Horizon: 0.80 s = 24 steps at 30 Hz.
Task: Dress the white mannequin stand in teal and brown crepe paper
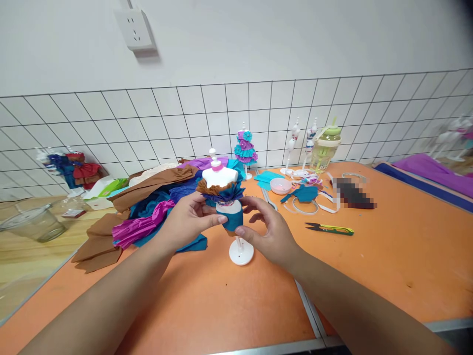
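A small white dress-form mannequin [219, 178] stands on its round base [241, 252] in the middle of the orange table, leaning slightly. A pink band circles its neck, and a brown and blue crepe paper ruffle [221, 192] goes around its chest. Teal crepe paper [233, 222] wraps the hips, with a brown edge below it. My left hand [194, 217] is closed on the mannequin's left side, thumb on the teal paper. From the right, my right hand [269, 231] grips the hips, thumb at the paper's lower edge. Fingertips behind the form are partly hidden.
Crepe paper in several colours [148, 212] is heaped at the left. Yellow-green thread snips [328, 229] lie at the right. Behind are a decorated mannequin [246, 148], a pink bowl [281, 186] and a green-lidded bottle [325, 150]. A clear cup [33, 224] stands far left.
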Each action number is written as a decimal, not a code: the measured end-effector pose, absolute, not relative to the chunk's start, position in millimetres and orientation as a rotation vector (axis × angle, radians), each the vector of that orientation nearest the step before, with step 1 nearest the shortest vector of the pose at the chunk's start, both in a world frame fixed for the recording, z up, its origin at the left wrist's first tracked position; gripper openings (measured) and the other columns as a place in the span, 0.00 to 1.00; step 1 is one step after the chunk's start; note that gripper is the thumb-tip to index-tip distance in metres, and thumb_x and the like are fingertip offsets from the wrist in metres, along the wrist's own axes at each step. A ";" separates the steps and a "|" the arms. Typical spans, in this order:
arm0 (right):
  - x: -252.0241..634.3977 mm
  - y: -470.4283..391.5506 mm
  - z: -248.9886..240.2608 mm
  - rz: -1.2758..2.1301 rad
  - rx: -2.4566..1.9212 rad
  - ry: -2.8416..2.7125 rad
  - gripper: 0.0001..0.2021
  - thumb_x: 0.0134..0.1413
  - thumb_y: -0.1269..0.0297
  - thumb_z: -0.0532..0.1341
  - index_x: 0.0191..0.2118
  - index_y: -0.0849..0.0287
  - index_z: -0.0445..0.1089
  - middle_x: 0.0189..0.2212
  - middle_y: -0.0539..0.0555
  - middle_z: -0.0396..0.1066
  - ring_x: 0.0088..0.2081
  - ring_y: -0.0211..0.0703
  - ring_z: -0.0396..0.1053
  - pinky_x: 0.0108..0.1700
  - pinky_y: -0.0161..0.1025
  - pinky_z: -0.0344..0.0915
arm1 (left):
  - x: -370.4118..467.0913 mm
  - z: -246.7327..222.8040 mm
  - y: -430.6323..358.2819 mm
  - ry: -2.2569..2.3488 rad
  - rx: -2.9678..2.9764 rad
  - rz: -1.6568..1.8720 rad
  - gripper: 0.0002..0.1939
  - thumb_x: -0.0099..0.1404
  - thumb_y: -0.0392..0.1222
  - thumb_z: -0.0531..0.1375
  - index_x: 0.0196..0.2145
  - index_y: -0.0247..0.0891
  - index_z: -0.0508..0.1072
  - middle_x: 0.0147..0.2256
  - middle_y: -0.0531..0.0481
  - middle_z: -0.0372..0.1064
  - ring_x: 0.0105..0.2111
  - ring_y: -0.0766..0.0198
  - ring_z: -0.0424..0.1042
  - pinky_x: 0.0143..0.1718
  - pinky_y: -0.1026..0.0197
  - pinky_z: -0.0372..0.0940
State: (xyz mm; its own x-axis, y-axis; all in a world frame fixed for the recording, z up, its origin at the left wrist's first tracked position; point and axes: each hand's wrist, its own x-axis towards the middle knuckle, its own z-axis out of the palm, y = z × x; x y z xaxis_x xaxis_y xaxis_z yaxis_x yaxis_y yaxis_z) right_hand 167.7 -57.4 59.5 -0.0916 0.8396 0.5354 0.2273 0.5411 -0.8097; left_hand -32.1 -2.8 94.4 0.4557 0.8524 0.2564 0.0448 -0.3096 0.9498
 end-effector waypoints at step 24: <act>183.1 -28.8 40.0 0.879 -0.794 -1.416 0.15 0.53 0.58 0.64 0.45 0.54 0.67 0.42 0.55 0.74 0.45 0.48 0.73 0.50 0.47 0.69 | -22.9 80.6 -2.8 1.060 1.876 1.069 0.14 0.56 0.51 0.64 0.29 0.37 0.73 0.29 0.52 0.72 0.33 0.62 0.71 0.39 0.59 0.66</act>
